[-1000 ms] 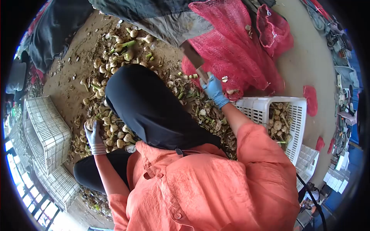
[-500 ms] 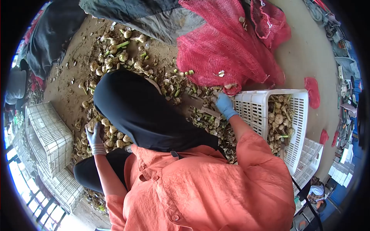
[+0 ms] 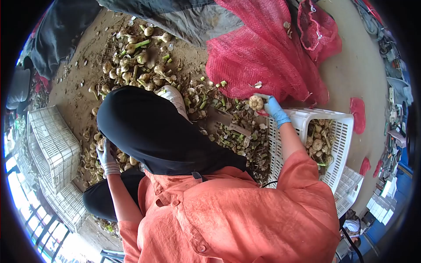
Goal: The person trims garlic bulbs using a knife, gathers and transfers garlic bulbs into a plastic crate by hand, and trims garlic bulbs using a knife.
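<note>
My right hand (image 3: 276,111), in a blue glove, grips a trimmed garlic bulb (image 3: 256,103) between thumb and fingers, in front of the red mesh sack (image 3: 258,57). Close beside that wrist stands a white plastic crate (image 3: 322,115) with garlic bulbs (image 3: 323,138) in it. At the left, my left hand (image 3: 106,158), in a pale glove, is closed around a garlic bulb (image 3: 101,144) at the edge of a garlic heap (image 3: 93,164). My dark-clad knee partly covers the heap.
Untrimmed garlic (image 3: 131,65) with stems lies on the dirt floor ahead. Stem scraps and peel (image 3: 239,144) are strewn around a wooden board (image 3: 219,117). Stacked white crates (image 3: 57,149) stand at the left. A grey cloth (image 3: 188,22) lies at the top.
My right hand has risen from the scraps by the crate and turned, and a garlic bulb now shows in its fingers. My left hand stays at the heap with little movement.
</note>
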{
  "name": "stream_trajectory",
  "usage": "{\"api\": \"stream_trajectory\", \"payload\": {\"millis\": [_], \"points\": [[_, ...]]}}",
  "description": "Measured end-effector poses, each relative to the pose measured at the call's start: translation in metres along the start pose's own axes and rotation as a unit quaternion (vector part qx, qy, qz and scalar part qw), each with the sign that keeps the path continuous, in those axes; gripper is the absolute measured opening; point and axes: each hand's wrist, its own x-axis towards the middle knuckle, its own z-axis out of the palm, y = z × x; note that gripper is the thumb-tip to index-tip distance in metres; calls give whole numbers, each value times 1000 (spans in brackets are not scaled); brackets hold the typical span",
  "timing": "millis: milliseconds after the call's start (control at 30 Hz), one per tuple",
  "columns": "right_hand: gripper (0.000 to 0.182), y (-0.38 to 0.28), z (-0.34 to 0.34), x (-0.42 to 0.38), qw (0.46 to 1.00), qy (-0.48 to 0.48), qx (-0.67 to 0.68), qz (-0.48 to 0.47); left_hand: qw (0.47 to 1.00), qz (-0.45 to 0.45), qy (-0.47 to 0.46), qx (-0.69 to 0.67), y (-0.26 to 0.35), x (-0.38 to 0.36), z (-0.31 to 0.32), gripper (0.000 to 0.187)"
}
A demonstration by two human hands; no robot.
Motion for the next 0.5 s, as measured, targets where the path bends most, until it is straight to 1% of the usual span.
{"api": "stream_trajectory", "payload": {"millis": [33,67,100,167,200,233,267,300,333,367,400,433,467,500], "points": [[40,-28,0,-4,997,-23,63,32,999,-5,-18,-29,0,1,0,25],[46,-58,2,-6,989,-46,125,62,1000,-7,-18,-7,2,3,0,24],[46,-82,3,-6,989,-44,126,60,1000,-4,-20,-8,2,6,3,24],[48,-119,15,-2,988,-80,128,43,999,29,-24,-10,7,8,9,22],[47,-130,28,7,996,-61,59,-10,999,25,-35,-5,12,5,10,21],[47,-157,38,11,998,-55,41,16,999,22,-42,6,15,3,9,20],[47,-183,56,16,992,-43,90,-83,998,44,-36,8,15,1,12,22],[46,-200,71,18,973,-33,138,-182,997,66,-27,11,13,1,13,24],[46,-201,78,17,972,-41,140,-186,997,69,-30,26,6,5,4,20],[47,-198,85,18,983,16,35,-178,997,72,-2,15,15,-4,10,17],[48,-195,92,21,979,75,-71,-174,998,52,-13,25,16,-2,1,20],[48,-179,101,19,977,48,-181,-105,999,31,-23,35,15,0,-9,25],[48,-145,112,11,956,21,-292,-36,998,57,5,-1,15,-4,-8,26],[45,-85,129,6,908,-13,-415,-59,997,76,0,-26,15,-7,-8,26]]}}
